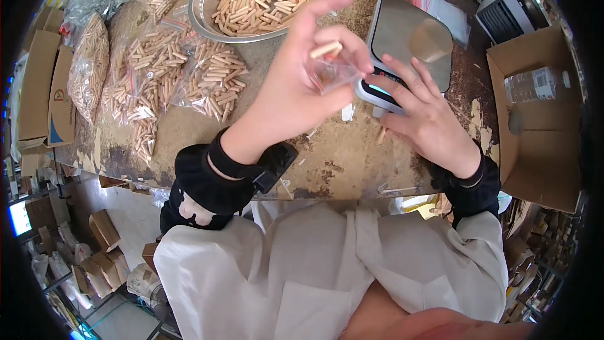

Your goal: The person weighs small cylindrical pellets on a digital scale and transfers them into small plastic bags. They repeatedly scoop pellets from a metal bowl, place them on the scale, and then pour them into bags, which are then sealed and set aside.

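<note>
My left hand (pixel 296 82) is raised over the table, its fingers curled round a small clear plastic container (pixel 332 77). Whether that is a cup or a bag I cannot tell. A short wooden dowel (pixel 326 50) shows at its top, by my fingers. On the right, my right hand (pixel 418 101) has its fingers spread at the front edge of a digital scale (pixel 393 31), over the lit display panel. Nothing shows in that hand. A brownish round shape (pixel 431 41) is on the scale's metal plate. Beyond my left hand stands a steel bowl (pixel 200 9) of wooden dowels (pixel 264 0).
Clear bags of dowels (pixel 214 79) lie on the left of the worn table (pixel 340 164). Behind the scale are flat zip bags (pixel 440 12). An open cardboard box (pixel 535 145) with a clear plastic bottle (pixel 531 85) stands at the right; more cardboard (pixel 41 82) is at the left.
</note>
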Action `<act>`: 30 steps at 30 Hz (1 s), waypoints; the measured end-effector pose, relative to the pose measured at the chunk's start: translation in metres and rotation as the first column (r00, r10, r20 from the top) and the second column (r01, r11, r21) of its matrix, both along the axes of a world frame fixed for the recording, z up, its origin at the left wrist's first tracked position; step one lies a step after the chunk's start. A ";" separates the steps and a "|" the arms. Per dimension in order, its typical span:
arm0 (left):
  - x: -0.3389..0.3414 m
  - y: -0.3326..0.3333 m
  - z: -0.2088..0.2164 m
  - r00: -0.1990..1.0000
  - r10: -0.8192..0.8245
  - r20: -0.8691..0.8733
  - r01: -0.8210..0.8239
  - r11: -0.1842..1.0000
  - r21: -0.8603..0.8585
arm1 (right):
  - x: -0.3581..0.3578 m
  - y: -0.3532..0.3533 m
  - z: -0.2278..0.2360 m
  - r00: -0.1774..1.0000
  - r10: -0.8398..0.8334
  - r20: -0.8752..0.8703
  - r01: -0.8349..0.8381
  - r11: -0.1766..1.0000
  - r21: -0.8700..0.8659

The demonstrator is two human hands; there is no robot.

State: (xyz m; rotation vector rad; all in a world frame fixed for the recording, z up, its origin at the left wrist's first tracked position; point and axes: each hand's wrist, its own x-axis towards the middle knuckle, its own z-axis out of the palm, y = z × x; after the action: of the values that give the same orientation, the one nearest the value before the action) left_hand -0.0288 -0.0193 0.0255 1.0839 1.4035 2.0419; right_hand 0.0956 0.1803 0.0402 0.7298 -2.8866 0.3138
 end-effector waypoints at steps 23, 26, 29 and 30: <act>0.050 0.017 -0.008 0.978 -0.182 -0.099 0.177 0.983 -0.058 | 0.002 -0.005 0.028 0.956 -0.032 -0.293 -0.032 0.977 -0.211; 0.052 0.019 -0.009 0.985 -0.160 -0.056 0.156 0.985 -0.076 | 0.001 -0.009 0.029 0.958 -0.076 -0.278 0.029 0.985 -0.170; 0.052 0.019 -0.013 0.984 -0.177 0.004 0.177 0.978 -0.106 | 0.003 -0.012 0.030 0.957 -0.099 -0.273 0.067 0.990 -0.125; 0.050 0.020 -0.014 0.980 -0.197 0.025 0.199 0.974 -0.112 | 0.003 -0.013 0.032 0.952 -0.106 -0.287 0.079 0.991 -0.106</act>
State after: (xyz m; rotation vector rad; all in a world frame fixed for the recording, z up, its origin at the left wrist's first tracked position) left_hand 0.0213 0.0011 0.0120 1.1120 1.3299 1.8036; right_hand 0.0991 0.1676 0.0717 0.5686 -2.5966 0.2987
